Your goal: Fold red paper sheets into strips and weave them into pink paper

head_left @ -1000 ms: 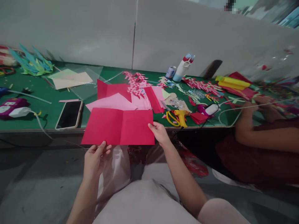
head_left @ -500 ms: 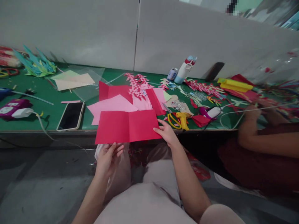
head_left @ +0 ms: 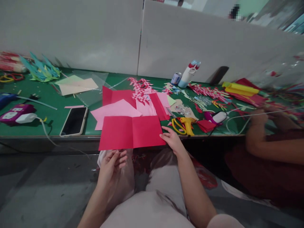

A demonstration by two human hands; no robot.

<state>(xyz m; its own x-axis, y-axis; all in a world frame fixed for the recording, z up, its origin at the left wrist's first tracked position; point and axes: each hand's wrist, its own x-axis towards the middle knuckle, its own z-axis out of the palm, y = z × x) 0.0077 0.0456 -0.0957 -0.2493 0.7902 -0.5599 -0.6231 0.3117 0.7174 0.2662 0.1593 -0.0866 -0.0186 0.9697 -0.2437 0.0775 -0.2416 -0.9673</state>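
Observation:
A red sheet of paper [head_left: 116,133] with a crease down its middle lies opened out over the table's front edge. My right hand [head_left: 172,138] pinches the sheet's right edge between thumb and fingers. Just below its lower left edge is my left hand [head_left: 114,161], palm up, fingers loosely bent and apart, gripping nothing. Under the red sheet's far side lie a pink sheet [head_left: 116,109] and another folded red sheet [head_left: 121,96]. Yellow-handled scissors [head_left: 177,126] and a yellow glue gun [head_left: 188,126] rest right of my right hand.
On the green table [head_left: 47,122] lie a phone [head_left: 74,122], a purple power socket [head_left: 17,114], folded-paper chains [head_left: 142,90] and a white bottle [head_left: 188,76]. A white cable [head_left: 239,117] loops at right, near another person's arm [head_left: 273,142]. A wall stands behind.
My left thumb has come away from the sheet's lower edge and sits slightly below it. My right hand keeps its pinch. The whole view has shifted slightly.

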